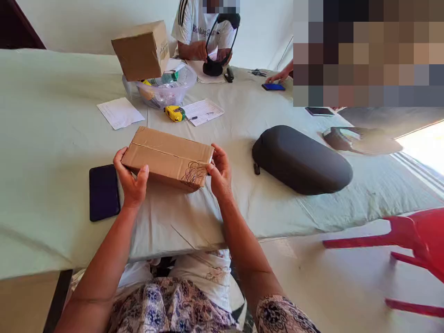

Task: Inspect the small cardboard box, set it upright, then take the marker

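flat brown cardboard box, taped shut along the top, scribbled pen marks on its near right corner, tilted, near edge of the tabletop

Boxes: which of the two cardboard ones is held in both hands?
The flat taped box in front, with the left hand and right hand at its ends. The taller box rests tilted on the clear tub, untouched.

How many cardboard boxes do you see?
2. The near box is held by the left hand and right hand; the far box rests tilted on the plastic bowl.
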Motion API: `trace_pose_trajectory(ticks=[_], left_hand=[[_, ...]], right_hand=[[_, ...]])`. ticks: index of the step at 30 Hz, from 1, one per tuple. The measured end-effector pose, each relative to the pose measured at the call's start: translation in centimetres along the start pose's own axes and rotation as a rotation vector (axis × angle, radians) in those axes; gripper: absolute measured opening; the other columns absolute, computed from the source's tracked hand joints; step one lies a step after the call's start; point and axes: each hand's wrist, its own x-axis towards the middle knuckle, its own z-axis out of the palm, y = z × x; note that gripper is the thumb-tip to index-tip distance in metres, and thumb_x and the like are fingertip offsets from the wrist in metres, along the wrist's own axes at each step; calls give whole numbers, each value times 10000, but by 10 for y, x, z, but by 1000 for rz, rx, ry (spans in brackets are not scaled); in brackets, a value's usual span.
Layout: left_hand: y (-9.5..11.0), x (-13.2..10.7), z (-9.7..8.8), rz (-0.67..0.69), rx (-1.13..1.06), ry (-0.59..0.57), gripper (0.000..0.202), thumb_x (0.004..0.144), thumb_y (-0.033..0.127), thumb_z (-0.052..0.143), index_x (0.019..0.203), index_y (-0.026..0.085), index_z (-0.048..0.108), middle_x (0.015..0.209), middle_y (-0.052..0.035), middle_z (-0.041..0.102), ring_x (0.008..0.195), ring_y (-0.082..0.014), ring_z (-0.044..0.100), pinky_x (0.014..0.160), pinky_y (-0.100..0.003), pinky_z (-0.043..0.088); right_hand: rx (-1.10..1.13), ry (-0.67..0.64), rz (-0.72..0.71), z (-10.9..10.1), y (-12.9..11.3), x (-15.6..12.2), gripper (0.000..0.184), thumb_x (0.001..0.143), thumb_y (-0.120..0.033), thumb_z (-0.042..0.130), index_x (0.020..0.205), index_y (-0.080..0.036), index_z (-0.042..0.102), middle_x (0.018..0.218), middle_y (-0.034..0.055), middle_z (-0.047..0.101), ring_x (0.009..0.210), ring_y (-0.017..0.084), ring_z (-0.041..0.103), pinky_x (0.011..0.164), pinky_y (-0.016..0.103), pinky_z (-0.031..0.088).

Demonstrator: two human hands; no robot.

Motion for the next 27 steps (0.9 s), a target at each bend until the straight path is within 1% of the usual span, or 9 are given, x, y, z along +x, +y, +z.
trace_pose_trajectory(ticks=[3, 6, 10, 13, 17, 19, 22, 25, 27], left_hand=[[5, -1, 0, -20, 21, -20, 870, 873, 719, 586, 1518, 194, 331, 1469, -214, 500, 1317, -318, 590, 1097, -476, 518], [8, -1, -1, 7, 82, -38, 801, 949, 671, 520, 1579, 223, 306, 1568, -212, 450, 1434, -312, 521, 1146, -471, 486], [10, -2, 0, 78, 195, -59, 702, 1012, 632, 437, 1578, 216, 412, 1655, -199, 391, 1580, -309, 353, 1283, -500, 321], [12, -6, 4, 53, 209, -100, 674, 1016, 639, 431, 1559, 242, 479, 1737, -160, 279, 1642, -323, 227, 1329, -522, 210], [16, -15, 8, 61, 134, -228, 649, 1021, 645, 415, 1553, 284, 502, 1752, -133, 268, 1630, -325, 274, 1320, -526, 237], [16, -17, 7, 96, 72, -288, 734, 995, 707, 404, 1603, 296, 427, 1759, -142, 241, 1634, -337, 264, 1313, -538, 248], [13, -16, 5, 145, 9, -351, 963, 879, 863, 423, 1658, 310, 298, 1778, -162, 152, 1651, -389, 180, 1305, -581, 233], [12, -13, 4, 184, 37, -360, 1147, 749, 953, 488, 1661, 293, 270, 1767, -199, 145, 1649, -438, 136, 1294, -626, 213], [12, -13, 5, 192, 55, -356, 1198, 703, 960, 545, 1653, 283, 270, 1757, -216, 147, 1644, -450, 140, 1284, -633, 230]], right_hand=[[14, 36, -2, 0, -2, -2, 561, 707, -666, 808, 1087, -292, 634, 941, -5, 633, 812, 138, 595, 724, 280, 516], [15, 35, 10, 4, -4, -4, 522, 703, -679, 808, 963, -275, 604, 828, -33, 584, 712, 108, 542, 654, 252, 482], [15, 14, 30, 11, -7, -6, 551, 679, -708, 811, 895, -270, 555, 765, -53, 544, 658, 95, 504, 594, 234, 444], [25, -6, 42, 15, -6, -8, 581, 655, -715, 825, 869, -271, 518, 739, -67, 523, 624, 93, 481, 556, 230, 425], [36, -15, 27, 16, -3, -10, 563, 676, -690, 831, 848, -265, 506, 748, -68, 501, 617, 90, 455, 548, 229, 409], [3, 5, -11, 16, -1, -11, 528, 718, -687, 804, 839, -256, 524, 768, -56, 514, 655, 95, 465, 598, 238, 420], [-32, 2, -31, 15, 1, -13, 491, 768, -684, 763, 837, -246, 551, 797, -36, 543, 707, 109, 488, 679, 265, 438], [-32, -12, -28, 15, 3, -13, 468, 779, -667, 763, 843, -247, 566, 802, -33, 548, 713, 115, 486, 699, 278, 436], [-31, -7, -21, 15, 3, -13, 466, 772, -666, 768, 838, -249, 571, 794, -34, 546, 710, 117, 481, 697, 281, 433]])
